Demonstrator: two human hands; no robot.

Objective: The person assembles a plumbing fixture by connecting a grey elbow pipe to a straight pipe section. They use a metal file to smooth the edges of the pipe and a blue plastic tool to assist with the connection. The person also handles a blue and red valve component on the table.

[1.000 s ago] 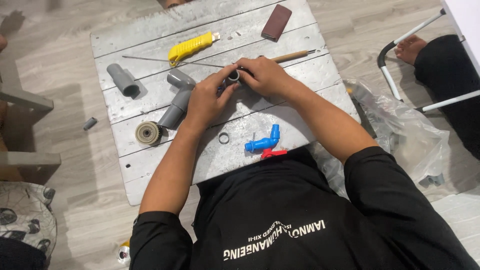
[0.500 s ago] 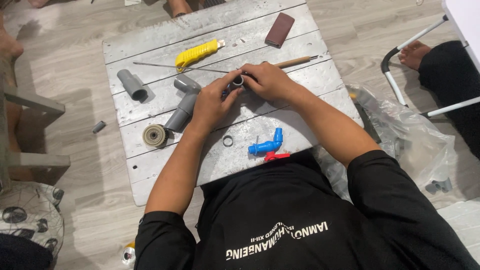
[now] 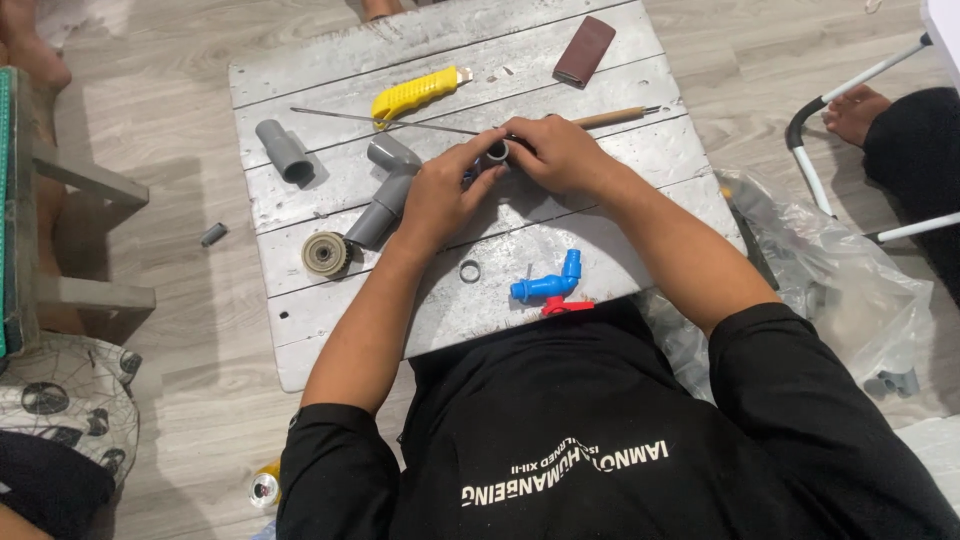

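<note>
Both my hands meet at upper centre of frame, lifted just over the tabletop (image 3: 620,160) so I can work the small grey pipe fitting (image 3: 497,151). Left hand (image 3: 440,195) and right hand (image 3: 560,155) both curled tight on it. Blue tap (image 3: 546,286) lies lower centre, spare ring (image 3: 470,270) beside it.
</note>
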